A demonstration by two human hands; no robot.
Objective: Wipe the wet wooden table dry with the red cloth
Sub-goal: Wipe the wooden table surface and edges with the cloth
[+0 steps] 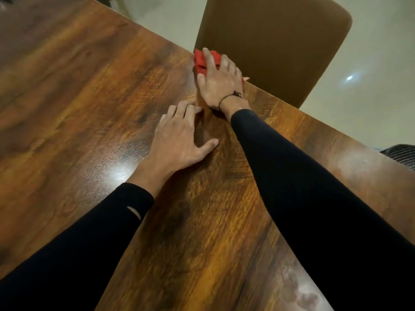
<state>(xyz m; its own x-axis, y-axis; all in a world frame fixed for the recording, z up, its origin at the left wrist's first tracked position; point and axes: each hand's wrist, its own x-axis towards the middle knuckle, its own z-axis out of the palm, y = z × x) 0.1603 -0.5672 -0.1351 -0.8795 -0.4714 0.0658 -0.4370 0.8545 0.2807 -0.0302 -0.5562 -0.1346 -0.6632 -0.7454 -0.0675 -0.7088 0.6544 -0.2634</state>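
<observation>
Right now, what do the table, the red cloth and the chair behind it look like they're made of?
Table: wood or wood-look laminate, glossy; strong grain and a bright light reflection. Red cloth: soft fabric, folded and creased under the right hand. Chair: matte brown upholstery, perhaps fabric or suede-like; no sheen.

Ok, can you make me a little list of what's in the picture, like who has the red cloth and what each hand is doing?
cloth: red cloth, lying flat at the far edge of the table
right hand: right hand presses flat on the red cloth, fingers straight
left hand: left hand rests flat on the bare wood, holds nothing
table: wooden table, shiny, with a pale smeary patch near its right edge
behind the table: brown chair
sleeves: black, on both arms
</observation>
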